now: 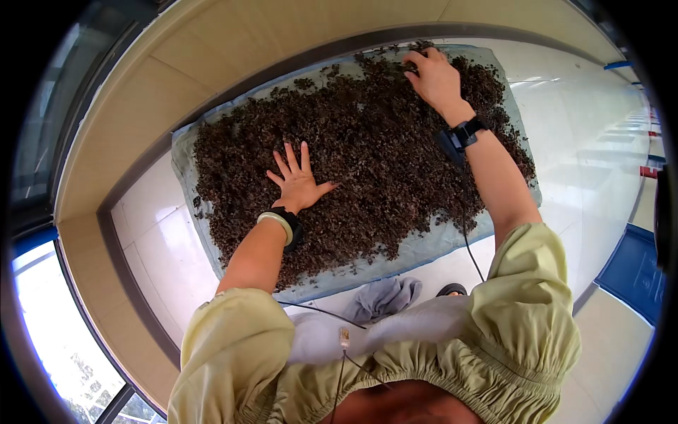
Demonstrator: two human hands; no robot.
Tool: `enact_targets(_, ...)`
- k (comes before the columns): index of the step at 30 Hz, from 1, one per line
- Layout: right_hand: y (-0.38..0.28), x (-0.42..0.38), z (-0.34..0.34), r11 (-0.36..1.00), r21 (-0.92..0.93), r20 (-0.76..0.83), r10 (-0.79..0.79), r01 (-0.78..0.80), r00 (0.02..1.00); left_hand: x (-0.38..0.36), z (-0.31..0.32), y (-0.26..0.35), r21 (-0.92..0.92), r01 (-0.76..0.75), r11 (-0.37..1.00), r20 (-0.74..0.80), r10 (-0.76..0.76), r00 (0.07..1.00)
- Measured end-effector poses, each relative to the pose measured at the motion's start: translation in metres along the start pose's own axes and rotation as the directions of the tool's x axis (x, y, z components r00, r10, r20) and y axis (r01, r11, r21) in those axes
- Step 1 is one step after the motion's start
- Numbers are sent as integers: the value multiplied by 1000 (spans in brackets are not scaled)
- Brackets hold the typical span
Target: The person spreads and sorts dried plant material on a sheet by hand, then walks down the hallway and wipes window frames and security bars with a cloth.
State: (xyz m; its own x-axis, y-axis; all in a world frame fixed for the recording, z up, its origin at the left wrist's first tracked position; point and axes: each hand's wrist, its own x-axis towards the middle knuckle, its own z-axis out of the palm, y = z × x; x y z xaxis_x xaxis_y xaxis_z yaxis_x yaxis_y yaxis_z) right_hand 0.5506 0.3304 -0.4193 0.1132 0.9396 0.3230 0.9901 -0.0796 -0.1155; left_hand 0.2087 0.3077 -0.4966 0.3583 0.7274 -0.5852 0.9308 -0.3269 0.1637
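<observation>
A wide layer of dark brown, crumbly dried plant pieces (367, 148) covers most of a pale grey-green sheet (311, 288) on the floor. My left hand (298, 185) rests on the left-middle part of the layer, fingers spread, holding nothing. At the far edge of the layer, towards the right, is my right hand (432, 74), its fingers curled down around some of the dark pieces. Both wrists wear black bands with devices, and a pale bangle (279, 220) circles the left one.
A beige tiled wall (233, 42) with a dark skirting strip curves past the far and left sides. A crumpled grey cloth (383, 298) and a dark shoe (452, 289) are near my legs. Thin cables hang by my arms. A blue object (635, 272) stands at right.
</observation>
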Motion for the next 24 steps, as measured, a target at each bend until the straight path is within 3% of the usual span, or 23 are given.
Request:
enact_targets(6,-60,8,56,957,286,217,-25,-39,976,1,3,-2,11,15,1000,0,-15,1000)
enact_targets(9,-72,-2,83,953,302,345,-88,-22,934,3,5,-1,4,15,1000,-8,-15,1000)
enact_targets(12,-74,-3,46,932,346,493,-86,-105,866,3,6,-1,-1,14,1000,-30,-14,999)
enact_targets(15,-29,-8,32,931,365,247,-97,0,964,4,8,-3,5,7,1000,-24,-7,1000)
enact_targets(16,-8,-6,20,928,365,272,-30,-74,962,4,8,-4,-8,-3,1000,-36,2,999)
enact_targets(18,45,-11,25,958,215,183,150,-188,972,1,5,-2,-5,-2,1000,-23,1,1000)
enact_targets(19,79,-17,36,993,69,115,88,-96,990,0,3,0,-2,-1,1000,-18,1,1000)
enact_targets(21,128,-24,46,965,-152,303,250,-213,920,1,5,-1,11,0,1000,-23,0,1000)
enact_targets(23,141,-32,33,903,-260,516,430,-343,741,2,6,0,27,8,1000,-24,-7,1000)
enact_targets(24,146,-37,31,884,-247,551,465,-397,693,3,7,0,44,12,999,-20,-11,1000)
